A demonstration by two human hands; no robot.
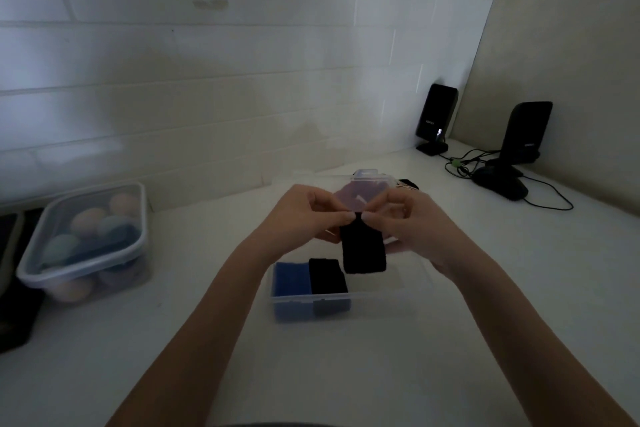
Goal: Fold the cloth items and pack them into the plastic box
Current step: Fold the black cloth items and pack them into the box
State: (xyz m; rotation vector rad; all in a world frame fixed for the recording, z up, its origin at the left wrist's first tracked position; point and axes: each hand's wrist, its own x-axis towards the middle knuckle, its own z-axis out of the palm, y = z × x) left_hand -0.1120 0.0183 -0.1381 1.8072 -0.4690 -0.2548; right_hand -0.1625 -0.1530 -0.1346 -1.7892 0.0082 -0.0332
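A folded black cloth [363, 250] hangs above the clear plastic box [381, 298] on the white counter. My left hand [304, 215] and my right hand [412, 218] pinch its top edge between thumb and fingers, side by side. Inside the box, at its left end, a folded blue cloth [291, 279] lies next to a folded black cloth [327, 276]. Behind my hands a purple cloth [349, 198] lies on what looks like the clear lid, and a dark cloth item [407, 184] sits just past it, mostly hidden.
A lidded clear container [86, 239] with several pastel balls stands at the left, beside a dark object [17, 288] at the counter's left edge. Two black speakers [436, 118] [526, 133], a black mouse [500, 182] and cables occupy the back right corner. Tiled wall behind.
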